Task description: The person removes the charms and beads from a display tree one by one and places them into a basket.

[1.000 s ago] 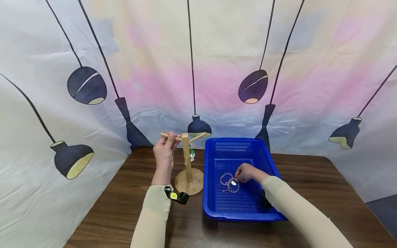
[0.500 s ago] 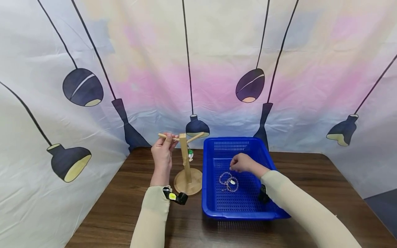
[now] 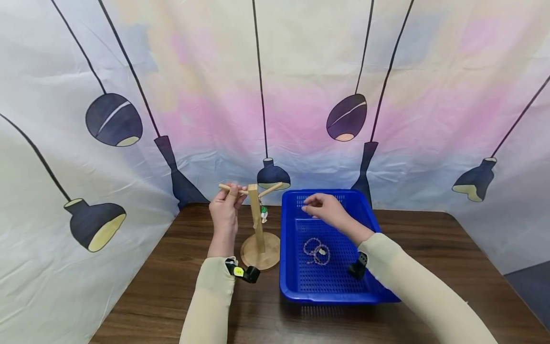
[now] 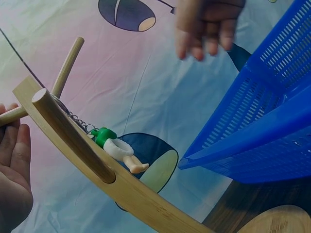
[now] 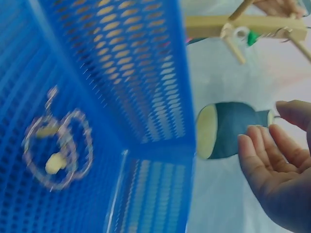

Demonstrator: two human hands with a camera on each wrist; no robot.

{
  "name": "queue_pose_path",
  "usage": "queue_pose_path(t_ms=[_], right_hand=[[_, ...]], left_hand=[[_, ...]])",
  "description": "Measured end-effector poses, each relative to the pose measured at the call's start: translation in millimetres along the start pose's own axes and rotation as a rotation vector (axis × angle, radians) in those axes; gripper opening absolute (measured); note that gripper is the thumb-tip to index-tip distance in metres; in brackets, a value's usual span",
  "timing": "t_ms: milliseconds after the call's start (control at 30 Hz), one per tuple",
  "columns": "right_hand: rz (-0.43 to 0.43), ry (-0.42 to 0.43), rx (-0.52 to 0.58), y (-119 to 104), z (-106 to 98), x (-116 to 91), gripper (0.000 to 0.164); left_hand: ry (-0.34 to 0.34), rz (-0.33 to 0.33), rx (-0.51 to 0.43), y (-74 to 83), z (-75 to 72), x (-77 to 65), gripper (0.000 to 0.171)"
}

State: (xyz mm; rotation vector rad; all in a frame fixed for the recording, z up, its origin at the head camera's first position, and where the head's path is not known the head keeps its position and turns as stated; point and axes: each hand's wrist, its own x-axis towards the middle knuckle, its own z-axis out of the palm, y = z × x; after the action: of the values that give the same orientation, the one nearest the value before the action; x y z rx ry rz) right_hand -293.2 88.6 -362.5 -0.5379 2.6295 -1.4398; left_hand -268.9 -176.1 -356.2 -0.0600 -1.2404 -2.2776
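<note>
Standing vertical, the wooden stand is pinched by left grip, right grip loose.

Pinkish loops in the blue basket — right hand loosely curved

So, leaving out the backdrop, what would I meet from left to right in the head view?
Left hand, wooden stand's post, green-and-white figure, blue basket's left rim, two thin loops with a pale charm, black right-wrist device.
</note>
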Motion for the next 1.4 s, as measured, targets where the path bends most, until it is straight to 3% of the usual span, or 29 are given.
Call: queue_pose_path(t_ms=[267, 667, 900, 1400], right_hand=[[-0.077, 0.086, 0.155, -30.5, 10.2, 1.5, 0.037], [-0.084, 0.131, 0.312, -57.8, 27.9, 13.7, 0.034], [-0.092, 0.175, 0.365, -64.3, 33.6, 21.8, 0.030], [-0.133, 0.192, 0.452, -63.2, 36.8, 27.8, 0.020]], left_hand=[[-0.006, -0.002, 0.010, 0.8, 0.4, -0.6, 0.023], [-0.008, -0.003, -0.018, 1.6, -0.7, -2.8, 0.019], [-0.012, -0.002, -0.007, 1.1, 0.6, -2.3, 0.025], [-0.020, -0.005, -0.039, -0.2, 0.9, -2.4, 0.021]])
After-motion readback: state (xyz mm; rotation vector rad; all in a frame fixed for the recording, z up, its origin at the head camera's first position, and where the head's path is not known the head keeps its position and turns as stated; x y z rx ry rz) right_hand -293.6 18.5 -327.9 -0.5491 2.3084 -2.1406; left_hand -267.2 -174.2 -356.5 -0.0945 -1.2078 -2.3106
